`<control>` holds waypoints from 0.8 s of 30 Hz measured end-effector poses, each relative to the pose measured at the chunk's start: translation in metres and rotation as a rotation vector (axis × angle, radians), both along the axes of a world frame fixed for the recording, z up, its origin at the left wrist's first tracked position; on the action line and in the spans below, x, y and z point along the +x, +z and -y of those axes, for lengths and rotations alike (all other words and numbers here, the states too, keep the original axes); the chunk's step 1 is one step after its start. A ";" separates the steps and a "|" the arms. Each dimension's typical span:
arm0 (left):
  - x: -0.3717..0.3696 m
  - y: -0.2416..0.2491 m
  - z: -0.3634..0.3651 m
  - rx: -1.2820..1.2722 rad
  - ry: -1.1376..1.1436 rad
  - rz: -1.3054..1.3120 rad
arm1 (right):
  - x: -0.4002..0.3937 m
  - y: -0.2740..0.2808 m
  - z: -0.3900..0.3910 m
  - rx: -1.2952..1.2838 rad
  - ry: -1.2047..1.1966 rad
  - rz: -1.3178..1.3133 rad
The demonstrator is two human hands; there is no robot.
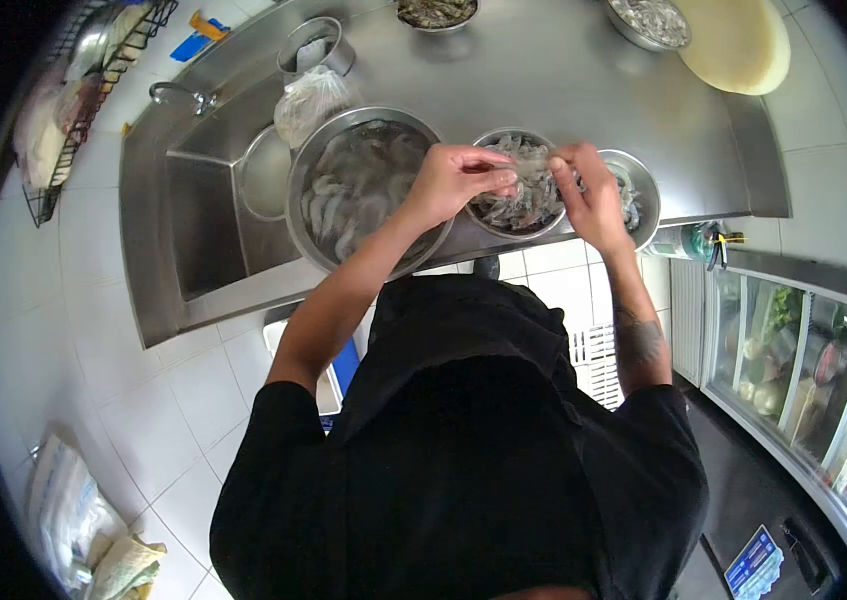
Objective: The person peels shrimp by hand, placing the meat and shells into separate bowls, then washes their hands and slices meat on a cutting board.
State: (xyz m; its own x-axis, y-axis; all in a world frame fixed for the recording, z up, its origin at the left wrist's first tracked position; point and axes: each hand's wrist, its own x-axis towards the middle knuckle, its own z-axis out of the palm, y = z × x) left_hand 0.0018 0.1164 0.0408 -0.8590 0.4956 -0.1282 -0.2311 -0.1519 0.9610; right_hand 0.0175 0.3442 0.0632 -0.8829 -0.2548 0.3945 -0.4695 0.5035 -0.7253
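Note:
My left hand [456,184] and my right hand [589,192] are raised close together over the middle metal bowl [516,236]. Between their pinched fingertips is a pale, translucent shrimp [532,163], which blends with the grey shrimp pieces [522,212] in the bowl below. Left of it, partly behind my left forearm, stands a large metal bowl [294,205] of shrimp in cloudy liquid [349,195]. A smaller metal bowl [652,205] with more shrimp sits on the right, partly covered by my right hand and wrist.
A sink [206,225] with a faucet [184,95] is at left. Beside the large bowl are a plastic bag [312,105] and a metal pot [344,58]. Two more bowls [439,26] [659,42] and a round pale board [744,45] lie toward the back. A glass-doored fridge [794,360] is at right.

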 end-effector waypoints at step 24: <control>0.013 0.007 -0.022 -0.645 0.258 -1.109 | 0.015 -0.038 0.048 -0.696 -0.284 0.598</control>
State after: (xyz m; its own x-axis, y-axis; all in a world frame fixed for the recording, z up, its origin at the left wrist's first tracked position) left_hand 0.0144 0.1386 0.0473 -0.7208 0.4175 0.5533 0.6918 0.4838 0.5361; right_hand 0.0326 0.2957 0.0249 -0.9797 0.1211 -0.1595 0.1489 -0.0921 -0.9845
